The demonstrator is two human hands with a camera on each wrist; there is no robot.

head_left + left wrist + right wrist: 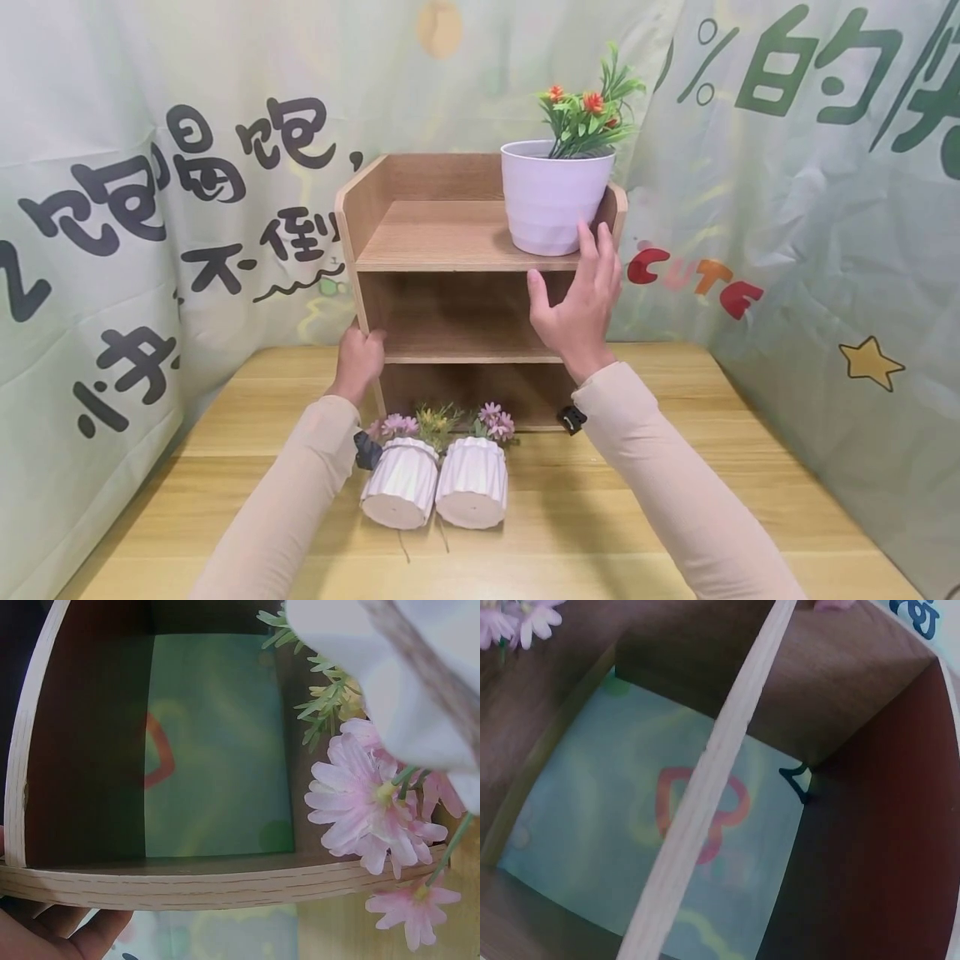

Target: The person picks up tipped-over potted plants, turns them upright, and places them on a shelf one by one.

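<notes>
A three-level wooden shelf point(442, 229) stands on the table. My left hand point(358, 360) grips the front edge of its left side panel point(187, 889). On the top board, at the right end, stands a white flowerpot point(555, 200) with green leaves and orange-red flowers. My right hand point(581, 304) is raised in front of it, fingers extended and spread from the thumb. Its fingertips overlap the pot's lower right side; whether they touch cannot be told. In the right wrist view, the shelf's compartments and a slanting board edge point(705, 787) fill the picture.
Two white fluted pots point(400, 487) lie tipped over before the shelf, bases towards me. Their pink flowers point(367, 795) and yellow ones reach the bottom compartment. The wooden table point(675, 500) spreads around them. A printed curtain point(810, 208) hangs behind and at both sides.
</notes>
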